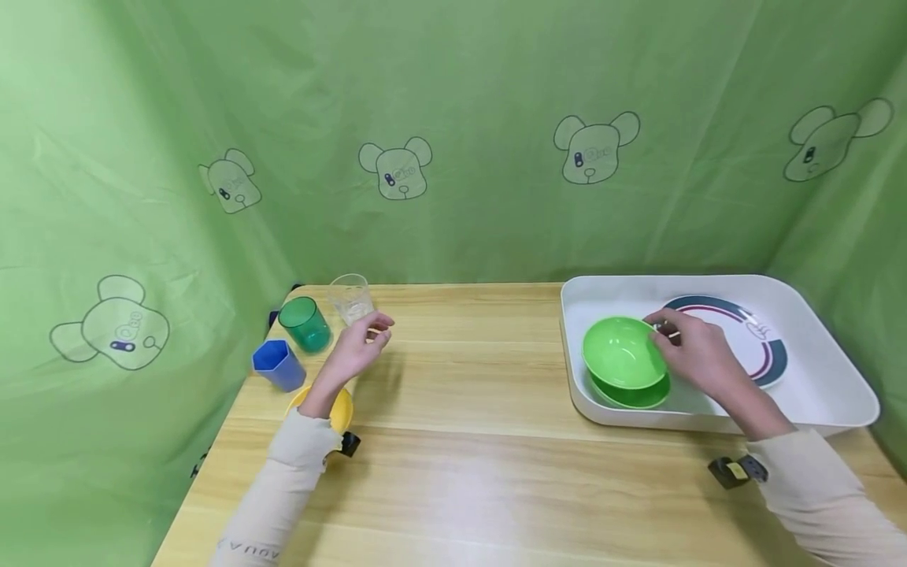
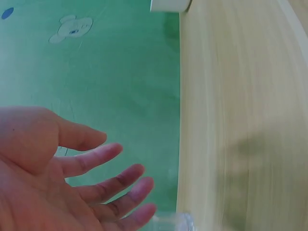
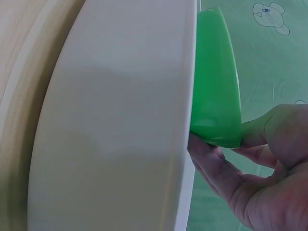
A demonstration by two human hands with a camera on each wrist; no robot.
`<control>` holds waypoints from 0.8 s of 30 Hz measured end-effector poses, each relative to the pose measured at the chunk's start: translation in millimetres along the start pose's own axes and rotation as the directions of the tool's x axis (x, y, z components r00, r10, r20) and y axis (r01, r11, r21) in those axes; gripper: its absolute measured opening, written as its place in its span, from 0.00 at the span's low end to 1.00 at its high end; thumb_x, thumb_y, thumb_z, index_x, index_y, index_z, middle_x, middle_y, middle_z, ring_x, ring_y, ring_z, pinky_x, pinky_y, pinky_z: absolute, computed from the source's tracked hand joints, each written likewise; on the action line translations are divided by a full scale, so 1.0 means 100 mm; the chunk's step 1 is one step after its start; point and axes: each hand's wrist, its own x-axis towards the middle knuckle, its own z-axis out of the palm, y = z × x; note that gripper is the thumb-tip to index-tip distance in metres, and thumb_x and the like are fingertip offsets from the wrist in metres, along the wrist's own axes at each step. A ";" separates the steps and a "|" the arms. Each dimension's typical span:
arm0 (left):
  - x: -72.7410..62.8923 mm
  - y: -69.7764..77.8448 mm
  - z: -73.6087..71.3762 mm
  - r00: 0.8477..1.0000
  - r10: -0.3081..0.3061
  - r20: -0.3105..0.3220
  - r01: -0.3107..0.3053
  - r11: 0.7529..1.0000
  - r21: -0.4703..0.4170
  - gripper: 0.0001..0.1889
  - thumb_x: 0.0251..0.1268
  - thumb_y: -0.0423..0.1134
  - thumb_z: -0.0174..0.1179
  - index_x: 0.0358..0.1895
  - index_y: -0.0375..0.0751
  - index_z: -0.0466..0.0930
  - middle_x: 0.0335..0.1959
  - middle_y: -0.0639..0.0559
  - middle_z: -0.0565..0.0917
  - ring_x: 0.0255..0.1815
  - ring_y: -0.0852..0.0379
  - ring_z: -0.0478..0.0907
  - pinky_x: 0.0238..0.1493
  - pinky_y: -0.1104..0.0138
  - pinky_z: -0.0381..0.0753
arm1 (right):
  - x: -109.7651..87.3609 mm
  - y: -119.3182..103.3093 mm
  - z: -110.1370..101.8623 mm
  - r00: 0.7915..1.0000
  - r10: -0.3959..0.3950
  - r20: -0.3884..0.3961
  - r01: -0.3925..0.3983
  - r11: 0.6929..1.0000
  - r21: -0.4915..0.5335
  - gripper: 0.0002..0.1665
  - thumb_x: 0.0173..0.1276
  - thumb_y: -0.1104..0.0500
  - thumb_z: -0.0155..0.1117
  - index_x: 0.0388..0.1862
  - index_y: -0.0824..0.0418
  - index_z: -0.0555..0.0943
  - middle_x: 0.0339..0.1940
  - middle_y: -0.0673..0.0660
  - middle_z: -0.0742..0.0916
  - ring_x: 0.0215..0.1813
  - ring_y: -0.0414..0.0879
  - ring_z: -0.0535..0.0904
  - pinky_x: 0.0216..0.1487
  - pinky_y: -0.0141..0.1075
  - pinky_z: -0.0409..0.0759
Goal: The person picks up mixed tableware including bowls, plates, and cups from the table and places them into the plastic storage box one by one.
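My right hand [image 1: 697, 350] pinches the rim of a light green bowl [image 1: 623, 352] at its right side. That bowl is over a second green bowl [image 1: 633, 394] in the white tub [image 1: 583, 405], overlapping it in the head view. In the right wrist view, thumb and fingers hold the edge of the green bowl [image 3: 216, 82] above the tub wall. My left hand [image 1: 359, 346] hovers over the left of the table, fingers loosely bent, holding nothing. Beside it stands a clear glass [image 1: 349, 295]; a yellow bowl [image 1: 343, 409] is partly hidden under the left wrist.
A green cup [image 1: 305, 324] and a blue hexagonal cup [image 1: 279, 365] stand at the table's left edge. A white plate [image 1: 772, 346] with a dark teal rim lies in the tub, right of the bowls. Green curtain surrounds the wooden table [image 1: 460, 472].
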 end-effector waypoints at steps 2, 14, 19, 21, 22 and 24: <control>-0.03 -0.04 -0.06 1.000 -0.006 0.018 0.006 1.000 0.020 0.13 0.78 0.31 0.52 0.59 0.30 0.77 0.56 0.33 0.81 0.58 0.37 0.78 0.61 0.47 0.79 | 0.00 0.00 -0.01 1.000 0.000 0.002 0.000 1.000 -0.002 0.12 0.69 0.69 0.63 0.50 0.71 0.82 0.39 0.73 0.87 0.39 0.68 0.85 0.38 0.61 0.84; -0.25 -0.29 -0.42 0.969 -0.005 0.248 -0.037 0.985 0.166 0.14 0.73 0.27 0.53 0.56 0.23 0.78 0.52 0.29 0.81 0.54 0.35 0.78 0.58 0.46 0.80 | -0.01 -0.01 0.02 1.000 -0.006 -0.003 0.006 1.000 -0.022 0.07 0.67 0.68 0.68 0.42 0.69 0.85 0.33 0.67 0.88 0.37 0.64 0.86 0.39 0.61 0.83; -0.31 -0.36 -0.52 0.944 -0.012 0.329 -0.043 0.986 0.160 0.13 0.74 0.29 0.56 0.55 0.23 0.78 0.46 0.36 0.82 0.48 0.40 0.78 0.53 0.51 0.81 | -0.03 0.01 0.02 1.000 -0.011 -0.014 0.010 0.999 -0.032 0.06 0.65 0.68 0.70 0.40 0.69 0.85 0.31 0.65 0.89 0.36 0.63 0.86 0.37 0.56 0.83; -0.34 -0.39 -0.55 0.936 -0.021 0.351 -0.033 0.989 0.146 0.14 0.75 0.30 0.57 0.56 0.23 0.78 0.45 0.38 0.81 0.47 0.42 0.77 0.52 0.53 0.81 | -0.03 0.01 0.01 1.000 -0.017 -0.018 0.017 0.999 -0.037 0.05 0.65 0.68 0.70 0.39 0.68 0.86 0.30 0.64 0.89 0.35 0.61 0.86 0.36 0.53 0.82; -0.35 -0.40 -0.57 0.932 -0.023 0.361 -0.030 0.989 0.141 0.14 0.75 0.30 0.57 0.56 0.22 0.78 0.44 0.38 0.81 0.47 0.43 0.77 0.51 0.54 0.80 | -0.04 0.01 0.01 1.000 -0.021 -0.020 0.020 0.999 -0.040 0.05 0.64 0.68 0.70 0.39 0.68 0.86 0.30 0.63 0.89 0.34 0.60 0.86 0.35 0.52 0.82; -0.37 -0.42 -0.59 0.925 -0.031 0.379 -0.021 0.991 0.133 0.15 0.75 0.31 0.58 0.56 0.22 0.77 0.44 0.39 0.81 0.46 0.44 0.77 0.51 0.56 0.80 | -0.04 0.01 0.01 0.999 -0.029 -0.024 0.028 0.999 -0.047 0.05 0.64 0.68 0.71 0.38 0.68 0.86 0.29 0.61 0.89 0.33 0.58 0.85 0.34 0.49 0.81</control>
